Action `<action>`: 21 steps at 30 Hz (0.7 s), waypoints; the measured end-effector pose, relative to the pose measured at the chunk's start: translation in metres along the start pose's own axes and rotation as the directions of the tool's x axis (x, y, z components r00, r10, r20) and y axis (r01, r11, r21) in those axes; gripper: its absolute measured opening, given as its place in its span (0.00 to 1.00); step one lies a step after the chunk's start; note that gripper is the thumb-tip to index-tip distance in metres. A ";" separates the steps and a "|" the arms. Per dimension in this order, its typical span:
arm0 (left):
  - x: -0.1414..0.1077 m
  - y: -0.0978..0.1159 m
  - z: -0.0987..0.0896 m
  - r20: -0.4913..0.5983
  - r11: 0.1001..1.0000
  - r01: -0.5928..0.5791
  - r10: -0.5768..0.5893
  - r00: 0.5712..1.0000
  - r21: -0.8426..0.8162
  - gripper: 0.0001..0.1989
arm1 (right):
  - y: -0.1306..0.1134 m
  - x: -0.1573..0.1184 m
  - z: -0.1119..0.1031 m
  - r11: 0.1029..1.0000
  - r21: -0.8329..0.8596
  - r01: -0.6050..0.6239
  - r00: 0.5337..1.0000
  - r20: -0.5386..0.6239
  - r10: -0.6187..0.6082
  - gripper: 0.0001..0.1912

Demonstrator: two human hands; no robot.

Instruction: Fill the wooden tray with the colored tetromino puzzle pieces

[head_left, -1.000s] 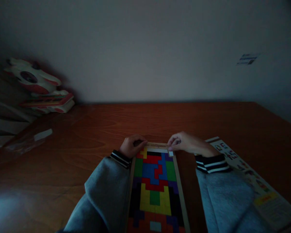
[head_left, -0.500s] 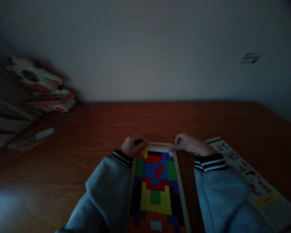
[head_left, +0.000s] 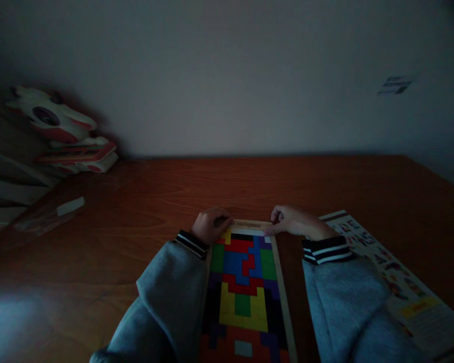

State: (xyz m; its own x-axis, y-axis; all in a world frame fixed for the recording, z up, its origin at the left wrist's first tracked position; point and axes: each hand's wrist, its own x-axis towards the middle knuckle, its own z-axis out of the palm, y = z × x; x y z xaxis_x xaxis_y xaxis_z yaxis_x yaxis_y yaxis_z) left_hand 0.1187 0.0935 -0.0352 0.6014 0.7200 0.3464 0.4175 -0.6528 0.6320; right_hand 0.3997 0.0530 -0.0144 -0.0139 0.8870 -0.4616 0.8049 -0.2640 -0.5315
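Observation:
A wooden block puzzle board [head_left: 285,307] lies lengthwise in front of me, its light frame filled with red, blue, green, yellow, purple and black pieces. My left hand [head_left: 211,225] grips its far left corner, thumb and fingers closed around the edge. At the far right corner my right hand [head_left: 292,222] has its thumb on the board's end and its other fingers curled at the edge. Close by the right thumb is a small whitish square [head_left: 268,239]. Another pale rectangle [head_left: 243,348] shows among the orange-red pieces near me. The fingertips under the frame are hidden.
Partly under my right forearm lies a printed sheet [head_left: 412,297] with coloured shape pictures. A cow-shaped toy keyboard [head_left: 77,151] stands at the back left of the wooden table [head_left: 166,186]. Nearer on that side is a whitish strip [head_left: 70,206]. A wall closes off the back.
My left hand has shifted very slightly to the right along the board's far end. The right hand keeps its place. The view has tilted a little.

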 end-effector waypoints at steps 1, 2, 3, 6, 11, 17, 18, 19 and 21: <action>0.000 0.000 0.000 -0.006 1.000 -0.008 0.008 1.000 0.005 0.09 | -0.001 -0.001 -0.001 1.000 0.010 0.008 1.000 0.008 -0.008 0.28; 0.000 0.000 0.000 -0.011 1.000 -0.015 0.015 1.000 0.010 0.09 | -0.001 -0.002 -0.001 1.000 0.022 0.017 1.000 0.017 -0.017 0.27; -0.001 0.000 0.000 -0.018 1.000 -0.018 0.018 1.000 0.016 0.09 | -0.002 -0.003 -0.001 0.999 0.033 0.025 0.999 0.025 -0.026 0.27; -0.001 0.002 0.000 -0.034 1.000 -0.017 0.018 0.999 0.019 0.09 | -0.005 -0.005 0.001 0.997 0.067 0.049 0.998 0.043 -0.052 0.26; -0.004 0.000 0.000 -0.083 0.997 0.016 -0.022 0.996 -0.075 0.09 | -0.007 -0.004 0.005 0.985 0.130 0.117 0.993 0.008 -0.119 0.27; -0.009 -0.012 -0.002 -0.344 0.874 0.215 -0.383 0.857 -0.437 0.18 | -0.002 -0.005 0.024 0.946 0.202 0.255 0.937 -0.292 -0.190 0.28; -0.009 -0.012 -0.003 -0.358 0.866 0.206 -0.390 0.849 -0.455 0.21 | -0.002 -0.006 0.031 0.939 0.207 0.275 0.912 -0.365 -0.186 0.28; -0.010 -0.012 -0.003 -0.366 0.856 0.198 -0.400 0.840 -0.478 0.23 | -0.001 -0.007 0.038 0.935 0.209 0.286 0.880 -0.443 -0.170 0.28; -0.014 -0.008 -0.003 -0.378 0.834 0.189 -0.422 0.824 -0.518 0.25 | -0.001 -0.008 0.051 0.925 0.212 0.317 0.806 -0.575 -0.144 0.28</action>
State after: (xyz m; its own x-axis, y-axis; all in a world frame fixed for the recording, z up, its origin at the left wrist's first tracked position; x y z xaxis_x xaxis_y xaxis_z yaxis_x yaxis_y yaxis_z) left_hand 0.1049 0.0895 -0.0437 0.0621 0.9577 0.2811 0.1093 -0.2865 0.9518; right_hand 0.3691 0.0266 -0.0464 0.2139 0.9703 0.1127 0.6138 -0.0438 -0.7883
